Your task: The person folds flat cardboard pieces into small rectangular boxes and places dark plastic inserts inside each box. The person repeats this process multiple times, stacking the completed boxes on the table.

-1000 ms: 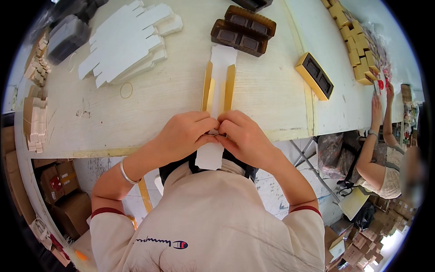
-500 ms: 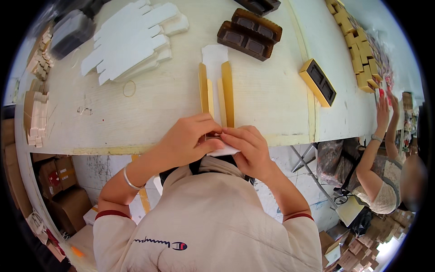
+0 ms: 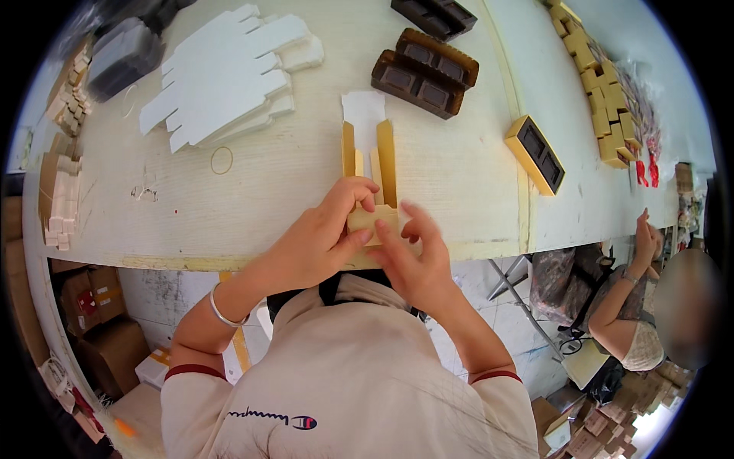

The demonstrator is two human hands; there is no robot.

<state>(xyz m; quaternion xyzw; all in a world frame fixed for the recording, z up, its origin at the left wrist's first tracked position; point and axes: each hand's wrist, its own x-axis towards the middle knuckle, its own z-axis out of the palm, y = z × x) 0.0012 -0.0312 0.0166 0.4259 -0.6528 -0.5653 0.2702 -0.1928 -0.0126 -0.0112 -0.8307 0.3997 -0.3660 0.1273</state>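
A part-folded gold cardboard box (image 3: 388, 164) with a white inside lies at the table's front edge, its two long walls standing and its far end flap lying flat. Its near end panel is folded up. My left hand (image 3: 325, 233) pinches the left corner of that end between thumb and fingers. Against the end panel rest one or two fingertips of my right hand (image 3: 413, 260); its other fingers are spread and slightly blurred, gripping nothing. Farther right stands a finished gold box (image 3: 535, 155) with a dark insert.
Brown plastic trays (image 3: 428, 76) lie at the back, right of a stack of white flat box blanks (image 3: 222, 76). A rubber band (image 3: 222, 161) is on the table. Gold boxes (image 3: 608, 99) are piled far right, near another person's arm (image 3: 623, 287). More blanks (image 3: 65, 195) stand at the left edge.
The box's near end panel now stands up and the box sits farther from my body. My right fingers have spread and come off the edge. The other person's hands have lowered.
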